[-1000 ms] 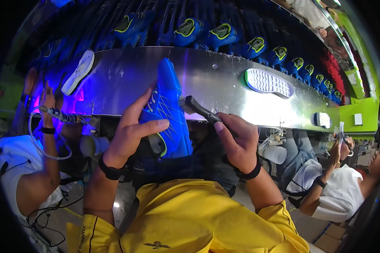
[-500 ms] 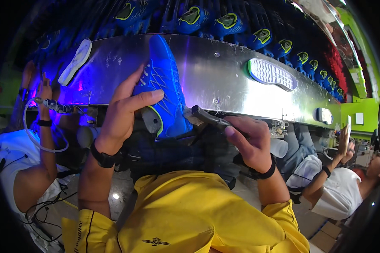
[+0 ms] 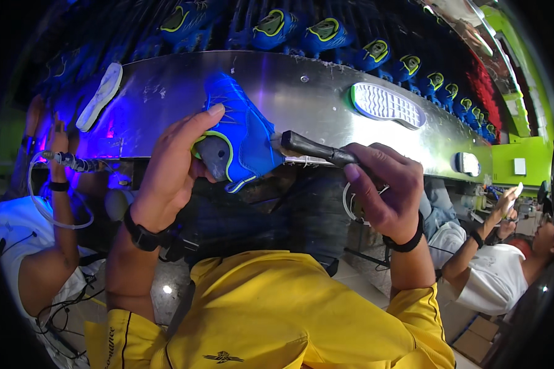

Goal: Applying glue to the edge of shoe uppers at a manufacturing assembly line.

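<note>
My left hand (image 3: 169, 166) is wrapped round a blue shoe upper (image 3: 246, 132) with a lime-edged collar, tilted in front of the metal ledge. Its thumb lies across the laced part. Inside the collar a grey shoe last (image 3: 214, 152) shows. Between the fingers and thumb of my right hand (image 3: 393, 187) is the dark handle of a brush (image 3: 314, 147). The brush's bristle end meets the lower side edge of the upper; the bristles themselves are blurred.
A metal ledge (image 3: 166, 92) bears white soles (image 3: 388, 106) at right, far right and left (image 3: 100, 97). Behind it stands a row of blue uppers (image 3: 329, 34). Co-workers in white shirts sit at left (image 3: 28, 246) and right (image 3: 489, 270). A clear hose (image 3: 46, 212) loops at left.
The upper has turned in my left hand, so its collar opening faces me more and its toe points away. My right hand and the brush have shifted slightly right and up along its edge.
</note>
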Motion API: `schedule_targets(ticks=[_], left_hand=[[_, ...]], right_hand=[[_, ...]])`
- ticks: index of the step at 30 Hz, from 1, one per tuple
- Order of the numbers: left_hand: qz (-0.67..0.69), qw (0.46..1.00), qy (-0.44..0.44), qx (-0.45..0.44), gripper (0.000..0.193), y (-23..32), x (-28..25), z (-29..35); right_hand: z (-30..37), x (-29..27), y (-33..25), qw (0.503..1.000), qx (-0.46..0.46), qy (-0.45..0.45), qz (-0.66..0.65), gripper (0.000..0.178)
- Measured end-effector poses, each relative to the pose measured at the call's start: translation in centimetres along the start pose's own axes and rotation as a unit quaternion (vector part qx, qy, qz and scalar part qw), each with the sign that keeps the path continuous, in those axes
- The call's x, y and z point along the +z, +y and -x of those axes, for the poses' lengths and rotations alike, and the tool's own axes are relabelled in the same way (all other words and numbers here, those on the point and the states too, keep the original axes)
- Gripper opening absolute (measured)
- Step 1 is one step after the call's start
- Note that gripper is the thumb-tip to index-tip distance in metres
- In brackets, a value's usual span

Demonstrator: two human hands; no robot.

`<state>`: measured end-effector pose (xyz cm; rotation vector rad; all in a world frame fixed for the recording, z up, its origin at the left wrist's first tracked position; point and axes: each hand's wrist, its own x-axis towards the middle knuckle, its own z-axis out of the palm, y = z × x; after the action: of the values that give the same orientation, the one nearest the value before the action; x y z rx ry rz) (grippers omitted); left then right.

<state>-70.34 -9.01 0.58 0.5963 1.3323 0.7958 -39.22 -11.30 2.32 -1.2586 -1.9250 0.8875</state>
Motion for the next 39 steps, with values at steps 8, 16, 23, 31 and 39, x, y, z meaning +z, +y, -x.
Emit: schedule_targets(ticks=[8, 16, 23, 31, 39], left_hand=[[0.046, 0.993, 0.006, -0.107, 0.042, 0.7, 0.4, 0.6], [0.102, 0.983, -0.047, -0.146, 0.048, -0.4, 0.3, 1.5], [0.208, 0.929, -0.081, -0.294, 0.049, -0.8, 0.5, 1.4], [0.285, 0.899, -0.130, -0.305, 0.049, -2.3, 1.1, 1.7], [0.349, 0.865, -0.170, -0.316, 0.053, -3.0, 1.6, 1.8]], right_hand=[[-3.0, -1.2, 0.0, 0.996, -0.084, 0.020, 0.035, 0.024], [-4.7, -1.1, 1.6, 0.989, -0.134, 0.033, 0.048, 0.025], [-5.2, -0.4, 3.6, 0.988, -0.152, 0.042, 0.010, 0.029], [-4.3, 1.5, 5.6, 0.989, -0.111, 0.069, -0.076, 0.029], [-2.5, 2.5, 6.9, 0.990, -0.067, 0.054, -0.111, 0.025]])
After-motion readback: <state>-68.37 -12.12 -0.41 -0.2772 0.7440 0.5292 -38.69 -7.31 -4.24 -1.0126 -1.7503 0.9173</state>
